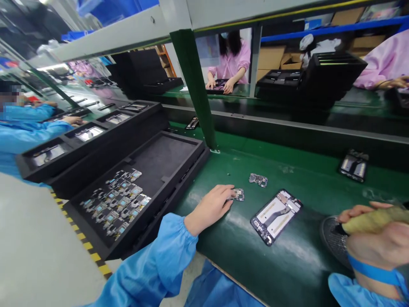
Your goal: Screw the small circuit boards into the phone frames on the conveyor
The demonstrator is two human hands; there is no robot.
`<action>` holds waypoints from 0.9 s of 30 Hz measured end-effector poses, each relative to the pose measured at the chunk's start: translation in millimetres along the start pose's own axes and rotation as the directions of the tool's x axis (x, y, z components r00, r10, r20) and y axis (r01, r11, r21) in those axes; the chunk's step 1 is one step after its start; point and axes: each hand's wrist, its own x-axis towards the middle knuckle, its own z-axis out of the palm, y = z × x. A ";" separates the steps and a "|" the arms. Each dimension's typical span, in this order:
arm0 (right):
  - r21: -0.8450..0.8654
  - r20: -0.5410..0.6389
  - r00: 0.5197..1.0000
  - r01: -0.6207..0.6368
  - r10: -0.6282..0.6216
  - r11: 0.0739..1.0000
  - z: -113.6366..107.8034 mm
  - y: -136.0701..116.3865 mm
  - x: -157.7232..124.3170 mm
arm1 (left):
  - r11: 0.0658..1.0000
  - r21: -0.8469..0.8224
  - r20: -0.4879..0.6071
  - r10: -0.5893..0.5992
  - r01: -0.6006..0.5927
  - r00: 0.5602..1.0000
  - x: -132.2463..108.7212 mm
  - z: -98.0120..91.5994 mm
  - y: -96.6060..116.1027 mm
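Note:
My left hand (pixel 212 207) rests on the green bench, its fingers and thumb closed at the left end of a small phone circuit board (pixel 239 195). A second circuit board (pixel 258 180) lies just beyond it. To the right lies an opened phone (pixel 276 216), its inner side up, with a dark flex cable across a white panel. At the right edge, my right hand (pixel 377 241) grips a tool with a yellow-wrapped handle (pixel 372 219); its kind is unclear. Below that hand sits a round, dark, mesh-like object (pixel 335 238), partly hidden.
Left of me, a black foam tray (pixel 166 155) holds many circuit boards. Behind it, another black tray (pixel 105 140) carries opened phones. One more phone (pixel 354 165) lies back right. A green post (pixel 194 89) rises from the bench. Co-workers sit opposite and at left.

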 end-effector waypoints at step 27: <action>0.096 0.118 0.991 0.054 -0.065 0.994 -4.0 4.2 -4.4 | 0.808 0.068 0.176 0.568 -0.586 0.804 128.0 38.9 52.3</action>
